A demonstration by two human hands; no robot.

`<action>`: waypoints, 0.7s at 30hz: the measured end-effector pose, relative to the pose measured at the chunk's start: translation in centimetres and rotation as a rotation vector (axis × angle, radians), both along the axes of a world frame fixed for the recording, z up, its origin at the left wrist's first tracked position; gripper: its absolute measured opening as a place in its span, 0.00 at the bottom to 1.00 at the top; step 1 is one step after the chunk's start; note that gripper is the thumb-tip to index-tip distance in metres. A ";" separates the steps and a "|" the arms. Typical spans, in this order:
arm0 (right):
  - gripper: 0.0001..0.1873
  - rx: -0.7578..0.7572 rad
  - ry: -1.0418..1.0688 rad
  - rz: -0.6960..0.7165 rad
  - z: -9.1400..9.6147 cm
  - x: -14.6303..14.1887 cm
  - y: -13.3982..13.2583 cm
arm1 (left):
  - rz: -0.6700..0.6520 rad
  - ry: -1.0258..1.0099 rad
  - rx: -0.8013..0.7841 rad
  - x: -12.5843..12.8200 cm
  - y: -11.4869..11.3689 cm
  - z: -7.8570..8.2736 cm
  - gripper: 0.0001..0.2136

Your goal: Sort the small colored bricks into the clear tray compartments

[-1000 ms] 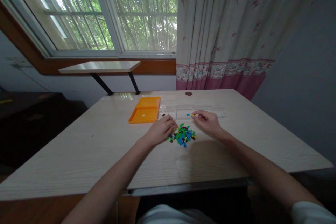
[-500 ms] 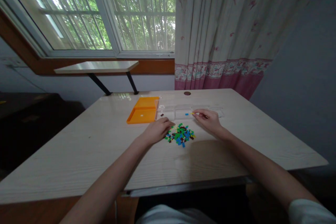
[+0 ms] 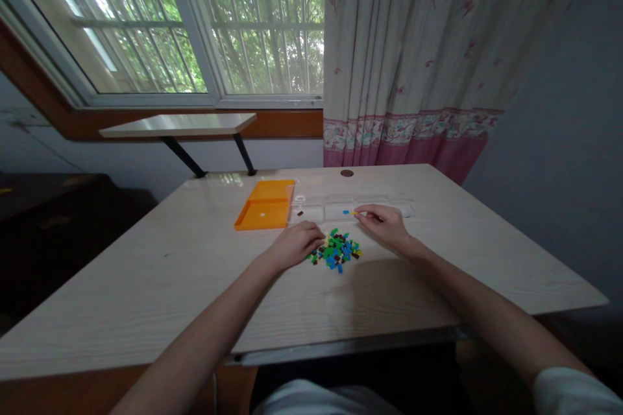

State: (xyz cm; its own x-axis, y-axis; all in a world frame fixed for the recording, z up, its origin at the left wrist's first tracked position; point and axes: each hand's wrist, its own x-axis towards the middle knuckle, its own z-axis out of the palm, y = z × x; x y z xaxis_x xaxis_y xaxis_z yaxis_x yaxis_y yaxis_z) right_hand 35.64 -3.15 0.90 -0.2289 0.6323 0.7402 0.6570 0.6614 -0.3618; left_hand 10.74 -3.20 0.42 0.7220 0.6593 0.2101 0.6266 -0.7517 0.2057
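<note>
A heap of small toy bricks (image 3: 337,250) in green, blue, brown and yellow lies on the table. At its left edge rests my left hand (image 3: 294,245), fingers bent and close together over the bricks; what they hold, if anything, is hidden. My right hand (image 3: 385,223) pinches a small yellow brick (image 3: 355,213) over the clear compartment tray (image 3: 335,203). Just left of those fingertips, a blue brick (image 3: 346,212) lies in a middle compartment. A brown brick (image 3: 300,213) sits in the compartment further left.
An open orange box (image 3: 261,214) stands left of the tray, with a small white piece (image 3: 263,214) in it. Behind are a raised shelf (image 3: 180,123) on black legs and a round brown disc (image 3: 347,173) at the table's back edge. A curtain (image 3: 379,78) hangs beyond.
My right hand has moved slightly left, bringing the yellow brick closer to the blue one. My left hand has shifted a little at the heap's edge.
</note>
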 end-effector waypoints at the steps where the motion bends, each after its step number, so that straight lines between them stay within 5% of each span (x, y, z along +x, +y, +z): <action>1: 0.13 0.007 -0.002 0.004 0.0 0.0 0.0 | -0.009 0.000 0.000 0.0 0.0 0.0 0.15; 12: 0.10 0.135 0.006 0.061 -0.1 -0.1 0.2 | -0.049 -0.038 0.016 -0.1 0.5 -0.7 0.13; 18: 0.12 0.083 -0.139 0.076 1.3 1.0 0.4 | -0.058 -0.021 0.043 -0.1 0.3 -0.5 0.12; 21: 0.13 -0.046 -0.262 -0.023 2.8 3.6 1.2 | -0.056 -0.002 0.055 -0.1 0.2 -0.2 0.12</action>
State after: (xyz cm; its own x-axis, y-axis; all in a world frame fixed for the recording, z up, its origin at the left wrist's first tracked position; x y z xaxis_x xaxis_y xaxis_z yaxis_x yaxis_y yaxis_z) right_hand 39.20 -2.00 3.75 -0.3939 0.6715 0.6276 0.7473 0.6315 -0.2067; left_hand 10.69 -3.02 0.17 0.7567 0.6056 0.2462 0.5833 -0.7955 0.1639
